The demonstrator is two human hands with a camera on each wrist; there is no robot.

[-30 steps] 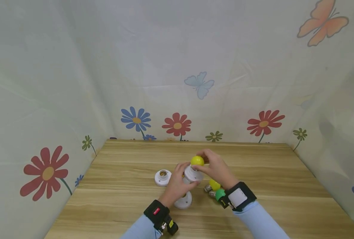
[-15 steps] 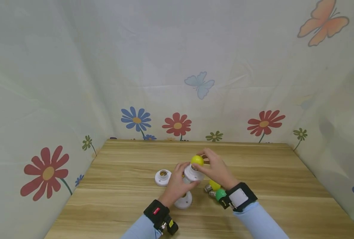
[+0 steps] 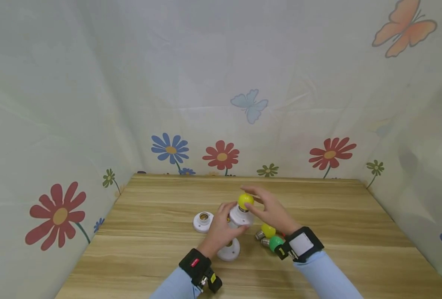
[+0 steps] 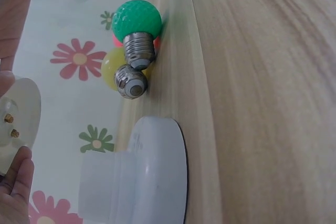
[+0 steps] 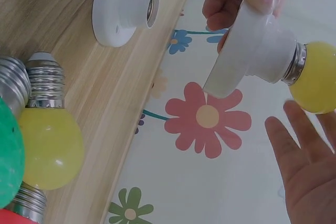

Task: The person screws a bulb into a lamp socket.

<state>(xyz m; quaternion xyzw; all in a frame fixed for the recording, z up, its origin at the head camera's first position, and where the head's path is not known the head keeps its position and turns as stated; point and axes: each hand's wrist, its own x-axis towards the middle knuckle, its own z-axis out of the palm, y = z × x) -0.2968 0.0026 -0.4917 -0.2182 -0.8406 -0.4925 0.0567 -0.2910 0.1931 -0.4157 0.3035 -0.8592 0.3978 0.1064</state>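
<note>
My left hand (image 3: pixel 222 232) grips a round white lamp holder (image 3: pixel 239 216) by its edge, tilted and above the table. A yellow bulb (image 3: pixel 245 201) sits in its socket, with a band of metal thread (image 5: pixel 295 64) showing between bulb and holder. Around the bulb is my right hand (image 3: pixel 271 209), thumb at its near side. In the right wrist view the fingers (image 5: pixel 296 153) are straight and spread, their tips close to the yellow glass. The holder's flat underside (image 4: pixel 21 111), with two brass screws, faces the left wrist view.
Two more white lamp holders stand on the wooden table: one at left (image 3: pixel 203 222), one nearer (image 3: pixel 229 251). Right of them lie a yellow bulb (image 3: pixel 268 230), a green bulb (image 3: pixel 276 243) and a red bulb (image 5: pixel 16 216), mostly hidden. A flowered cloth (image 3: pixel 191 83) hangs behind.
My right hand's fingers have loosened and shifted around the bulb, the forefinger now reaching farther over it. Left hand and lamp holder stay nearly still.
</note>
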